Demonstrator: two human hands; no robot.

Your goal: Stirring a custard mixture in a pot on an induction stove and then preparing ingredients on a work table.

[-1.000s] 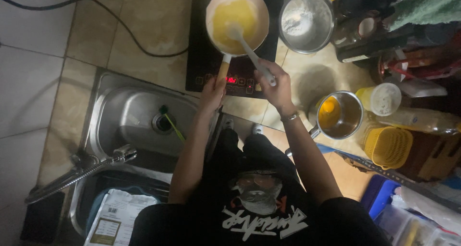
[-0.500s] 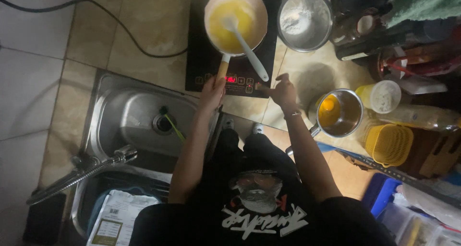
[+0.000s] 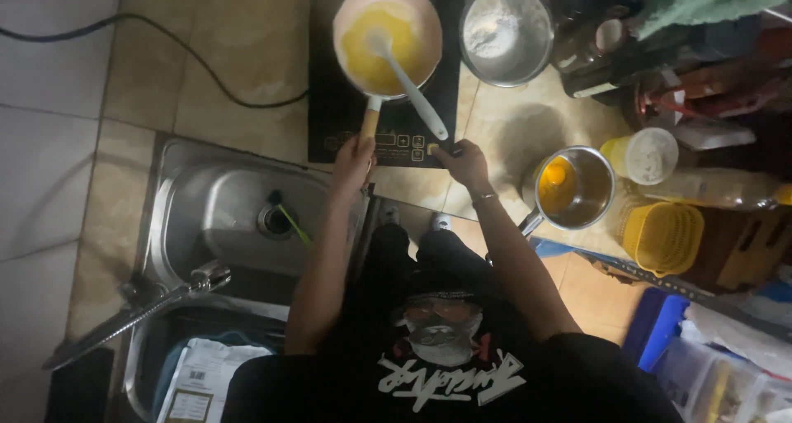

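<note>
- Two hands work at the near edge of a black induction cooktop [image 3: 346,113] set on a tiled counter.
- Left hand [image 3: 353,160] is wrapped around the end of the wooden handle of a pale saucepan [image 3: 351,18], which sits on the cooktop and holds a yellow liquid.
- Right hand [image 3: 464,160] holds nothing; its fingertips rest at the control panel on the cooktop's front edge, fingers loosely extended.
- A white spoon [image 3: 410,85] leans in the saucepan, its handle sticking out over the rim toward the right hand, untouched.
- A steel bowl [image 3: 505,31] with white powder stands just right of the cooktop.
- A small steel pot [image 3: 573,188] with orange-yellow contents sits near the right wrist.
- A yellow basket [image 3: 664,237] and a white-lidded tub [image 3: 648,155] crowd the right side.
- A steel sink [image 3: 231,217] with its tap [image 3: 132,311] lies below the left arm.
- A black cable [image 3: 165,47] crosses the tiles.
</note>
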